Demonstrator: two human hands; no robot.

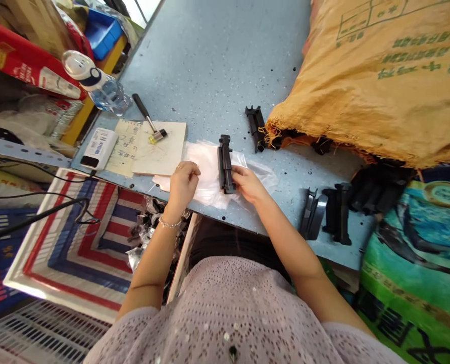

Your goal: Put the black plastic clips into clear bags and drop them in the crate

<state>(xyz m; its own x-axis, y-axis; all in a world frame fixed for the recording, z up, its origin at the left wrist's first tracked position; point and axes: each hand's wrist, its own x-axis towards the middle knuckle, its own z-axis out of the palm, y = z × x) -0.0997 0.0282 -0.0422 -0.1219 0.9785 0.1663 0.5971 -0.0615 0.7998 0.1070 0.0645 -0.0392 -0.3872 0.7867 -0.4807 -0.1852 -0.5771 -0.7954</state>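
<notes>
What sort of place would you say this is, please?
Probably a small workshop: similar black parts lie on the table beside a large sack, and a hammer lies partly on a board.

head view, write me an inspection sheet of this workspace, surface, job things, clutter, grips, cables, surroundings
Surface: blue speckled table, with scattered dark bits
Job's things: black part over clear plastic bags; other black parts farther right
Clutter: hammer, its head on a pale board; bottle and white box near the left edge
Grips: right grip holds the black part at its side; left grip curled, contents unclear
Cables: black cables at left, above the striped basket
Surroundings: orange sack and green sack at right
</notes>
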